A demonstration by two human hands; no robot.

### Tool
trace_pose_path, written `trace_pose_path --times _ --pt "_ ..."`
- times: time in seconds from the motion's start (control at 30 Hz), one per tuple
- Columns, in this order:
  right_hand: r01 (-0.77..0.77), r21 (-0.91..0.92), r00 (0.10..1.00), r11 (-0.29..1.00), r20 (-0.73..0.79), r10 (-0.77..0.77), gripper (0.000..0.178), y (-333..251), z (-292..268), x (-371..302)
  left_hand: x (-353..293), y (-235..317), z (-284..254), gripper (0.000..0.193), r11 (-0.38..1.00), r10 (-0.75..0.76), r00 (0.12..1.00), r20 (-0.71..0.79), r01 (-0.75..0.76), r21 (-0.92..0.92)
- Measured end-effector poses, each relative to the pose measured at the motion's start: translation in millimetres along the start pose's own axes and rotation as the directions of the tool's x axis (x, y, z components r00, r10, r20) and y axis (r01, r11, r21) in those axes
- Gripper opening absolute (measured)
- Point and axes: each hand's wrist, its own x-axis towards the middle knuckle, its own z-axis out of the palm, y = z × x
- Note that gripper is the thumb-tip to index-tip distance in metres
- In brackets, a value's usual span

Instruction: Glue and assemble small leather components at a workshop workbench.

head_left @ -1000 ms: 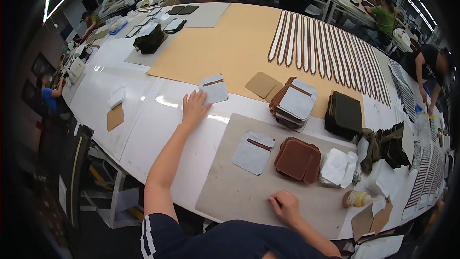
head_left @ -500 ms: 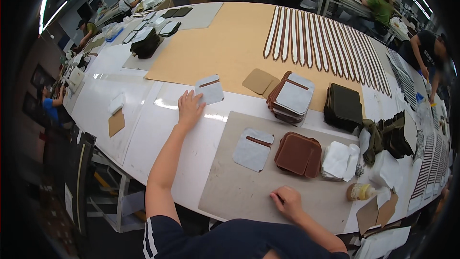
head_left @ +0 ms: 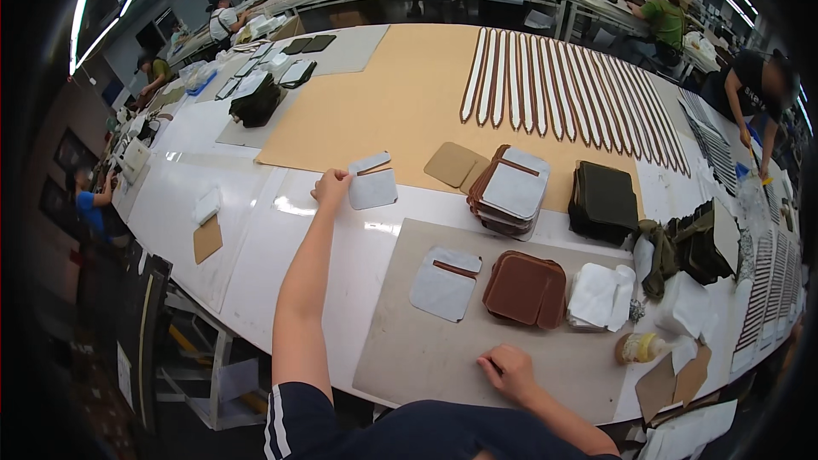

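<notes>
On the white tabletop (head_left: pixel 247 281), slotted pale-grey rectangular panel (head_left: pixel 373 190) pinched by left hand (head_left: pixel 332 186), right hand (head_left: pixel 509 371) loosely fisted; matching panels (head_left: pixel 514 181) already stacked, brown leathery pile (head_left: pixel 515 284) seemingly left

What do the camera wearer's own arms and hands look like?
The left hand and right hand wear no gloves. The left sleeve is short and dark navy, with two white stripes along its outer side. The right sleeve isn't clearly visible.
</notes>
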Motion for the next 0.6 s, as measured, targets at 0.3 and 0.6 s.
trace_pose_path --times 0.3,0.6 --pt "-0.020 -0.003 0.999 1.000 0.027 0.020 0.011 -4 -2 1 32 -2 11 0.023 0.948 0.033 0.999 -0.039 -0.044 -0.317" --pt "-0.017 -0.011 1.000 1.000 -0.006 0.016 0.011 0 0 -3 -6 43 3 0.024 0.820 0.272 0.961 -0.048 -0.258 -0.512"
